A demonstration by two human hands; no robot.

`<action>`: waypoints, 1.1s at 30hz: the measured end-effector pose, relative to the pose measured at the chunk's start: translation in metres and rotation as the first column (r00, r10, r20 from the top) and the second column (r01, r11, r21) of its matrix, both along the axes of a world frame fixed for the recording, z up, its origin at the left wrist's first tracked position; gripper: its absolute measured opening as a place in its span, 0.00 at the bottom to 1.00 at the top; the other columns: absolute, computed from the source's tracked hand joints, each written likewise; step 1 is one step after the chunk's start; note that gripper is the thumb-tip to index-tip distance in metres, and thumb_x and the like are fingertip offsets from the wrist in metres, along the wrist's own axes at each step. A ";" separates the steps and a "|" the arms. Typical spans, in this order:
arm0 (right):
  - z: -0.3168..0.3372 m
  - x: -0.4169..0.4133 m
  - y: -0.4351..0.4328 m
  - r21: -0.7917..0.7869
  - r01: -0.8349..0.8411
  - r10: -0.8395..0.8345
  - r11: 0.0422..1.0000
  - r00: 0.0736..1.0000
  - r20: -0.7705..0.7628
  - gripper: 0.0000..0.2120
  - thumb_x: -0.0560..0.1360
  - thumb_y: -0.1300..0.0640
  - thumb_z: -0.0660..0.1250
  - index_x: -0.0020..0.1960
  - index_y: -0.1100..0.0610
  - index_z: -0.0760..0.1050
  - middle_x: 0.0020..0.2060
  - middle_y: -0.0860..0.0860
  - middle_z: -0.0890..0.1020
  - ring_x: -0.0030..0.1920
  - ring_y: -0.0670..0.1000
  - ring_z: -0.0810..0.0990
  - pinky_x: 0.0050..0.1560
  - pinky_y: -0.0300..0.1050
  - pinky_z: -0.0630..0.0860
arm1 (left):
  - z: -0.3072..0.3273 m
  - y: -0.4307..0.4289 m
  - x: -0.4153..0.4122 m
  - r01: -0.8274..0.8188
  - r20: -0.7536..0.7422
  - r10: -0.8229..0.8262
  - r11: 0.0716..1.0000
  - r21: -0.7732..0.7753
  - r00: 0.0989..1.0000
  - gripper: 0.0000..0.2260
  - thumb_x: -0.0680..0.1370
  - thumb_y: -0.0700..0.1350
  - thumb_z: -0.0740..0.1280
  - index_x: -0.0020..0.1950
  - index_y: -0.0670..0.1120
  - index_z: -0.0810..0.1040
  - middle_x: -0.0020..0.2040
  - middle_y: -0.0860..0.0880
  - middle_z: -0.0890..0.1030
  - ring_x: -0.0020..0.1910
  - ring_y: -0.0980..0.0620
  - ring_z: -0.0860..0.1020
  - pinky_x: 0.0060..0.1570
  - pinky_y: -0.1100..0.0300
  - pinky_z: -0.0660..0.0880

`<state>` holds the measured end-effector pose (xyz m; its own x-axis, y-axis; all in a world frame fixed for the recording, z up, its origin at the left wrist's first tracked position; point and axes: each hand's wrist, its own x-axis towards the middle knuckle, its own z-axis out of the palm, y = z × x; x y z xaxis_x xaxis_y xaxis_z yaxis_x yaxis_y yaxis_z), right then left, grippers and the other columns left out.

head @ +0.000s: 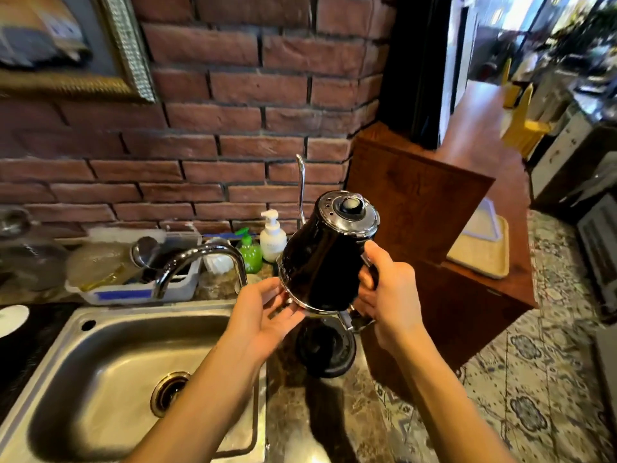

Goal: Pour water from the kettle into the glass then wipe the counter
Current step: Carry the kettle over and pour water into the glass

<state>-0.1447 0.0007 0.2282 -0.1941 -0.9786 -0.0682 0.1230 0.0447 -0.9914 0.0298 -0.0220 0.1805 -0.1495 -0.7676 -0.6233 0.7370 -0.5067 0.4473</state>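
Note:
A black gooseneck kettle [320, 262] with a chrome lid and a thin steel spout is held up in the air, tilted, above its round black base [325, 349] on the dark stone counter [337, 422]. My right hand [389, 295] grips the kettle's handle on the right side. My left hand [267, 312] cups the kettle's bottom rim from below, fingers spread against it. No drinking glass for pouring is plainly visible; a blurred glass item lies in the dish tub at the left.
A steel sink [110, 372] with a chrome faucet [207, 259] lies left of the kettle. Behind stand a grey dish tub [140, 289], a green soap bottle [249, 252] and a white pump bottle [272, 237]. A brown wooden counter [434, 208] with a tray [480, 252] stands right.

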 end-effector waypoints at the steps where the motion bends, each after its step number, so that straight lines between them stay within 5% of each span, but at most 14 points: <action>1: 0.010 0.000 0.003 -0.007 -0.015 0.015 1.000 1.000 0.002 0.24 0.69 0.39 0.66 0.27 0.55 0.62 0.21 0.49 0.59 0.20 0.47 0.57 0.23 0.41 0.56 | 0.009 0.004 0.000 0.002 0.015 -0.002 1.000 -0.004 1.000 0.11 0.79 0.39 0.66 0.61 0.39 0.77 0.65 0.40 0.79 0.55 0.38 0.81 0.49 0.39 0.79; 5: 0.051 -0.002 0.015 -0.034 -0.043 0.044 0.998 0.999 0.007 0.24 0.71 0.41 0.66 0.25 0.53 0.63 0.20 0.48 0.60 0.20 0.47 0.57 0.24 0.43 0.54 | 0.042 0.020 0.005 -0.002 0.006 0.002 0.999 -0.044 1.000 0.09 0.79 0.39 0.66 0.58 0.38 0.77 0.64 0.39 0.80 0.58 0.36 0.80 0.61 0.35 0.76; 12: 0.107 0.004 0.040 -0.103 -0.121 0.121 0.987 0.993 -0.012 0.24 0.78 0.44 0.65 0.27 0.52 0.66 0.24 0.49 0.61 0.21 0.46 0.57 0.25 0.44 0.52 | 0.087 0.058 0.018 -0.031 -0.014 0.030 0.994 -0.108 0.999 0.06 0.78 0.37 0.66 0.53 0.36 0.77 0.53 0.37 0.82 0.42 0.36 0.85 0.29 0.40 0.82; 20: 0.135 0.036 0.077 -0.105 -0.205 0.203 0.973 0.979 -0.032 0.23 0.79 0.46 0.64 0.29 0.54 0.64 0.25 0.51 0.59 0.20 0.47 0.56 0.22 0.42 0.53 | 0.117 0.109 0.042 -0.080 -0.027 0.077 0.987 -0.142 0.997 0.03 0.78 0.36 0.65 0.46 0.36 0.77 0.47 0.39 0.81 0.47 0.40 0.81 0.61 0.39 0.76; 27: 0.149 0.089 0.110 -0.098 -0.250 0.245 0.963 0.968 -0.060 0.26 0.79 0.45 0.64 0.27 0.54 0.62 0.20 0.49 0.60 0.19 0.48 0.56 0.27 0.46 0.52 | 0.131 0.157 0.091 -0.129 -0.018 0.128 0.973 -0.193 0.992 0.05 0.79 0.37 0.67 0.55 0.40 0.78 0.57 0.40 0.80 0.58 0.43 0.78 0.70 0.39 0.70; 33: 0.153 0.138 0.146 -0.131 -0.273 0.264 0.953 0.961 -0.078 0.25 0.71 0.40 0.66 0.25 0.53 0.62 0.20 0.49 0.60 0.20 0.49 0.56 0.25 0.45 0.54 | 0.134 0.199 0.142 -0.147 -0.018 0.147 0.963 -0.226 0.989 0.09 0.78 0.39 0.70 0.58 0.42 0.80 0.45 0.40 0.87 0.53 0.44 0.80 0.63 0.39 0.76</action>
